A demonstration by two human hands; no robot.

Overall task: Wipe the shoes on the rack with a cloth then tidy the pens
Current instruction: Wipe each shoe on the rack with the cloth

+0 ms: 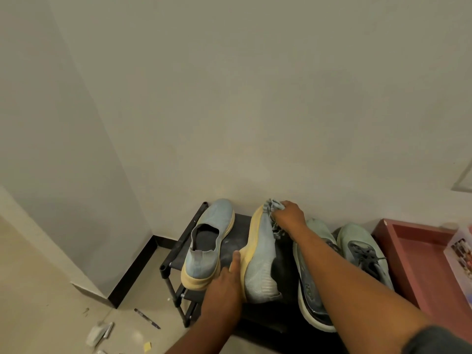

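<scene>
step: wiping stage, pens not yet begun; judged early to midway through the shoes.
rack [163, 269]: black frame, low against the wall, carried four shoes on its top shelf.
tilted shoe [260, 259]: pale blue knit, yellowed sole, tipped onto its side on the top shelf, sole edge turned toward the left.
left hand [226, 279]: grip curled round the heel end of the tilted shoe, thumb up along the sole, steadied it.
right hand [288, 214]: grip bunched on the cloth at the toe end of the tilted shoe, forearm crossed above the green pair.
cloth [274, 208]: grey-blue, crumpled, pressed against the toe, a frayed end hung down beside the upper.
upright shoe [209, 238]: mate of the tilted one, stood flat on the shelf just left of it; wiped or not, could not tell.
green pair [362, 249]: mint sneakers to the right on the same shelf, near one partly hidden by the forearm, looked untouched.
pen [147, 318]: dark, lay on the floor left of the rack, well apart from both hands.
floor clutter [98, 333]: small whitish items near the pen, too blurred to name.
red tray [390, 241]: beside the rack on the right, some printed paper at its far edge.
next move: probably drawing the cloth along sole and upper toward the heel, then setting the shoe flat; called for a firm left hold so the shoe would not roll.
</scene>
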